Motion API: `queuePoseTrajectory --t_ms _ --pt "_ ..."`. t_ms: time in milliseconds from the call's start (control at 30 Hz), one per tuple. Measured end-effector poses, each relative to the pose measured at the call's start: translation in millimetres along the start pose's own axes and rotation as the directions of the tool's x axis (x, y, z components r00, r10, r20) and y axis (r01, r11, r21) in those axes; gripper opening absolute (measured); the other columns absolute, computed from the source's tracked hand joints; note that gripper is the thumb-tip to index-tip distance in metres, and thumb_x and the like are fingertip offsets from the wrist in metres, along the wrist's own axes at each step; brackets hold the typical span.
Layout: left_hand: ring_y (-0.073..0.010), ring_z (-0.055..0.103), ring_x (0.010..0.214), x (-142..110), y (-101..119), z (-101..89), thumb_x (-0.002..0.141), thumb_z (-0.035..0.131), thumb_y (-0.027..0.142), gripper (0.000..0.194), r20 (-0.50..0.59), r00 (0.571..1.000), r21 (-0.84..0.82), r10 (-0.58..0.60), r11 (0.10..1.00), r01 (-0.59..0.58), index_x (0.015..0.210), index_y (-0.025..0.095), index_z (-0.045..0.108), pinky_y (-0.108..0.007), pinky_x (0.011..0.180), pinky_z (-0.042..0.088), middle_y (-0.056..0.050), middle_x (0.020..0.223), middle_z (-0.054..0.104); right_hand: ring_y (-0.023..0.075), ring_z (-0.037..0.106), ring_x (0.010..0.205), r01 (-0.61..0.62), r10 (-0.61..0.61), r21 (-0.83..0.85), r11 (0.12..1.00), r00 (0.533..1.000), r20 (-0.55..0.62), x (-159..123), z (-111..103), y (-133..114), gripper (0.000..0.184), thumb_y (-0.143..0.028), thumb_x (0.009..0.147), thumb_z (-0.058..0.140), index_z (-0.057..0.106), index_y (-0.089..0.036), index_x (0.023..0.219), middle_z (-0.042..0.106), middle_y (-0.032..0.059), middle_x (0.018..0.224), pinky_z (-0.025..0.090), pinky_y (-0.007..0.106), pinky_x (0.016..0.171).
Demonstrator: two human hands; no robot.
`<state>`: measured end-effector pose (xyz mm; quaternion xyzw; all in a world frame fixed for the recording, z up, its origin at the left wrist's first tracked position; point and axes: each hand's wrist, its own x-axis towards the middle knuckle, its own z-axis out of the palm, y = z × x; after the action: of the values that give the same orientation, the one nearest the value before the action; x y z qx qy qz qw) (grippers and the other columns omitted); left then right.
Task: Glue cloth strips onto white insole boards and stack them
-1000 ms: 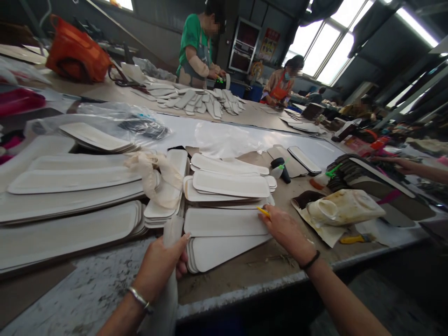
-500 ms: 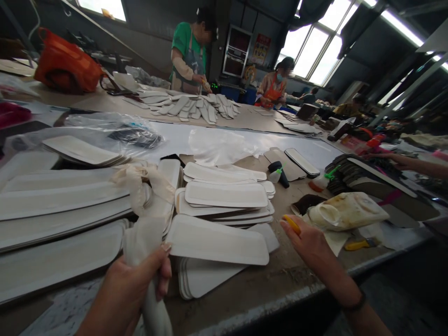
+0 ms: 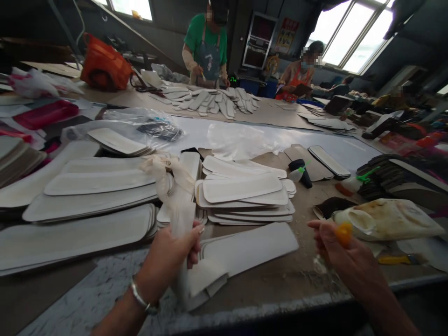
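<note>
My left hand [image 3: 177, 249] is closed round a long whitish strip of thin material [image 3: 182, 218], which runs up to a crumpled cream heap [image 3: 164, 175] and hangs below my fingers. Just right of that hand lies a low stack of long white rounded panels [image 3: 255, 247]; whitish pieces cover its near left end. My right hand [image 3: 353, 259] is over the table, right of this stack and apart from it. Its fingers are closed on a yellow-handled tool [image 3: 345, 233], whose working end is blurred.
Further stacks of white panels [image 3: 91, 233] fill the left side. A stained plastic jug [image 3: 392, 219] lies on its side beyond my right hand, near a yellow-handled brush [image 3: 395, 259]. Small glue-like bottles [image 3: 346, 189] stand behind. Two co-workers [image 3: 210, 51] are across the table.
The top panel of the near stack slid towards my left hand and no longer lies across it. My right hand moved right, away from the panels. The view has shifted.
</note>
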<state>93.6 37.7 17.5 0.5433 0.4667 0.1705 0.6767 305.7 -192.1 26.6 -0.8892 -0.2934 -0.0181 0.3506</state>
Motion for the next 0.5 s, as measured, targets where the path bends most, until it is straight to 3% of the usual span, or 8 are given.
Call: queuePoseTrajectory --t_ms 100,233,400,500 --pt "-0.0133 0.048 0.033 -22.0 -25.7 -11.1 0.053 0.066 0.049 0.039 0.026 0.991 0.166 -0.129 0.978 0.123 0.075 0.018 0.059 -0.023 0.034 0.035 0.004 0.04 0.056 0.0241 0.065 0.08 0.017 -0.032 0.189 0.982 0.997 0.076 -13.4 6.0 -31.0 0.053 -0.065 0.089 0.036 0.068 -0.023 0.092 0.068 0.0087 0.086 0.053 0.031 0.069" --pt "-0.0115 0.045 0.03 -35.0 -48.8 -10.3 0.054 0.061 0.055 0.037 0.079 0.971 0.239 -0.225 0.95 0.201 0.047 0.021 0.05 -0.024 0.036 0.033 0.0 0.034 0.052 0.0148 0.056 0.052 -0.066 0.003 0.408 0.911 0.988 0.154 -30.8 28.8 -62.3 0.057 -0.071 0.084 0.041 0.064 -0.019 0.082 0.062 0.0049 0.069 0.047 0.025 0.046" --pt "-0.0109 0.044 0.031 -26.7 -59.9 -1.8 0.058 0.06 0.055 0.043 0.123 0.966 0.189 -0.229 0.961 0.203 0.039 0.017 0.051 -0.023 0.038 0.033 -0.004 0.033 0.052 0.0122 0.054 0.051 -0.206 0.025 0.664 0.719 0.962 0.271 -47.1 64.3 -74.6 0.049 -0.066 0.082 0.053 0.06 -0.018 0.078 0.061 0.0026 0.07 0.047 0.023 0.046" --pt "-0.01 0.041 0.028 -19.7 -62.7 0.0 0.056 0.062 0.053 0.041 0.131 0.969 0.148 -0.211 0.97 0.192 0.037 0.018 0.049 -0.023 0.035 0.028 -0.003 0.031 0.048 0.0129 0.057 0.052 -0.279 0.053 0.672 0.686 0.94 0.336 -51.9 81.9 -77.0 0.043 -0.06 0.076 0.065 0.06 -0.018 0.078 0.062 0.0009 0.067 0.049 0.024 0.05"
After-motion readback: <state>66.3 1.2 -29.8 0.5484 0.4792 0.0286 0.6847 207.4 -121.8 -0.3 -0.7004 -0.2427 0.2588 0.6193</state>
